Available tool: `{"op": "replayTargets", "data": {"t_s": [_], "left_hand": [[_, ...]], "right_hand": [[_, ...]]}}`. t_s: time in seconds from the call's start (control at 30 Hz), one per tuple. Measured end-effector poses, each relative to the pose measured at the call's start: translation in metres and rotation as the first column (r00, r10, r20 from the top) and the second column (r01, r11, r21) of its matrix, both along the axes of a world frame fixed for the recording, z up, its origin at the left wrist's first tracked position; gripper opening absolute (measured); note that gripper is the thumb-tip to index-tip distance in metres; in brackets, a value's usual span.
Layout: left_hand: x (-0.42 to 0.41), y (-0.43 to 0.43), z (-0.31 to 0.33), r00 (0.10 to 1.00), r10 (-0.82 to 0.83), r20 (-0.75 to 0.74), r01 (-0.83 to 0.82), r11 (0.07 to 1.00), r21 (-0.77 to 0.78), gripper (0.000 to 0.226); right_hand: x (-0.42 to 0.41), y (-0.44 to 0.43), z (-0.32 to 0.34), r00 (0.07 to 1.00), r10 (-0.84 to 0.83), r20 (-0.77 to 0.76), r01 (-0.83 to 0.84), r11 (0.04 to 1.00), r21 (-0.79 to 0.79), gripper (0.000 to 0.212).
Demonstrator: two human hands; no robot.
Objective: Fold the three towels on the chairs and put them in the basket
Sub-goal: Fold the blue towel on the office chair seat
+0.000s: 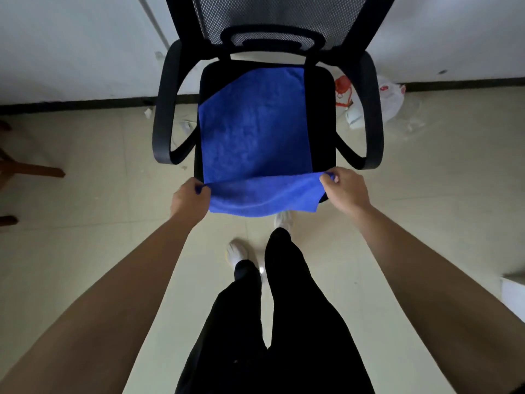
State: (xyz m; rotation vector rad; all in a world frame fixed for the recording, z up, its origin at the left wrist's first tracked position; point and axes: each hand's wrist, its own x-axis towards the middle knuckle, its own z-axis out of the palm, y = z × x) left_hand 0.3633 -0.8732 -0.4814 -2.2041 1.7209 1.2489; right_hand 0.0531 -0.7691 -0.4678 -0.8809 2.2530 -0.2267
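towel is bright blue and lies spread flat across the seat of a black office chair with a mesh back and looped armrests. its near edge hangs over the front of the seat, and that's where both hands have it: left hand is pinched on the near left corner, right hand is pinched on the near right corner, so the 2 hands sit well apart with the cloth stretched between them. the far edge of the towel reaches nearly to the chair back, a bit skewed on the cushion. person stands right in front of the chair in black trousers and white shoes on a pale tiled floor. some white and red plastic bags lie by the wall behind the chair's right armrest. no basket visible from here.
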Motion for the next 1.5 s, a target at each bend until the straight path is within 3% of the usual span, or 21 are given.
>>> {"op": "replayTargets", "data": {"t_s": [0.17, 0.37, 0.47, 0.53, 0.77, 0.97, 1.1, 1.27, 1.37, 1.5], "left_hand": [[-0.031, -0.072, -0.029, 0.994, 0.094, -0.051, -0.099, 0.990, -0.104, 0.024], [-0.069, -0.160, -0.075, 0.937, 0.273, -0.219, -0.310, 0.938, -0.154, 0.024], [-0.080, -0.191, -0.094, 0.962, 0.239, -0.129, -0.265, 0.927, -0.264, 0.027], [-0.088, -0.209, -0.108, 0.971, 0.238, -0.034, -0.236, 0.920, -0.314, 0.029], [-0.094, -0.251, -0.161, 0.963, 0.269, -0.006, -0.254, 0.905, -0.342, 0.035], [-0.094, -0.282, -0.189, 0.979, 0.203, 0.032, -0.160, 0.851, -0.499, 0.033], [-0.099, -0.296, -0.207, 0.969, 0.245, 0.009, -0.213, 0.858, -0.467, 0.036], [-0.086, -0.244, -0.215, 0.980, 0.201, 0.006, -0.190, 0.935, -0.298, 0.081], [-0.068, -0.170, -0.204, 0.992, 0.120, 0.024, -0.106, 0.938, -0.331, 0.074], [-0.051, -0.084, -0.195, 0.992, -0.089, 0.086, 0.117, 0.902, -0.415, 0.065]], "right_hand": [[-0.031, -0.075, -0.043, 0.998, -0.022, 0.057, 0.032, 0.981, -0.189, 0.029], [-0.072, -0.167, -0.095, 0.979, -0.160, 0.123, 0.188, 0.948, -0.258, 0.029], [-0.089, -0.202, -0.120, 0.958, -0.254, 0.132, 0.283, 0.915, -0.287, 0.028], [-0.099, -0.224, -0.138, 0.967, -0.233, 0.099, 0.252, 0.918, -0.305, 0.033], [-0.112, -0.271, -0.181, 0.995, -0.078, 0.068, 0.096, 0.940, -0.326, 0.032], [-0.121, -0.305, -0.215, 0.995, -0.095, 0.040, 0.103, 0.941, -0.321, 0.036], [-0.124, -0.311, -0.236, 0.995, -0.091, -0.031, 0.074, 0.934, -0.349, 0.040], [-0.111, -0.284, -0.236, 0.989, -0.075, -0.124, 0.022, 0.925, -0.380, 0.055], [-0.098, -0.234, -0.233, 0.983, -0.136, -0.123, 0.087, 0.938, -0.335, 0.062], [-0.063, -0.150, -0.221, 0.964, -0.230, -0.133, 0.181, 0.935, -0.305, 0.054]]}}
